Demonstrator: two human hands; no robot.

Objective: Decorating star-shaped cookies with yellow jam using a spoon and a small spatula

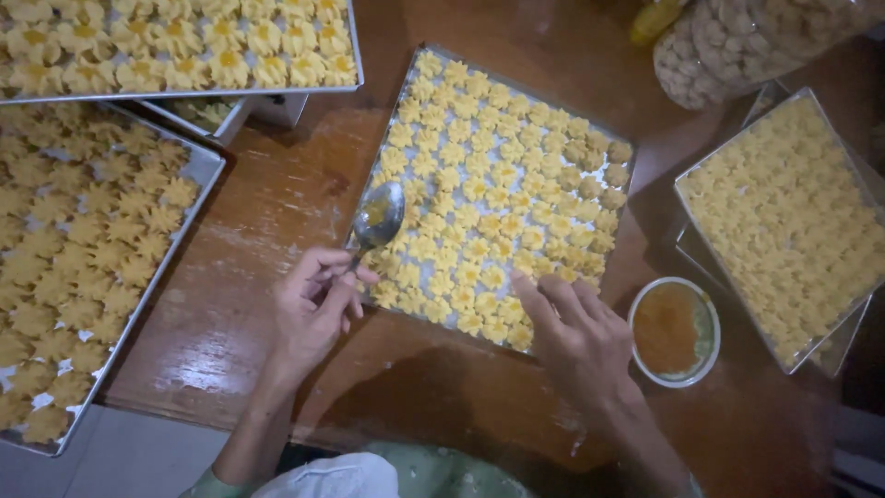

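Head view: left hand (313, 309) is pinching a spoon (376, 219) by its handle, bowl hovering over the middle tray's (387, 138) left edge. Right hand (576, 332) is lying loosely open, fingertips touching cookies (502, 323) at the tray's near edge (holding nothing). Best keeping the spoon level and the fingertips light, since the cookies are sitting packed close. A filling bowl (676, 330) is sitting just right of that hand; full trays on both sides and jars (728, 41) behind are crowding the table (277, 203).
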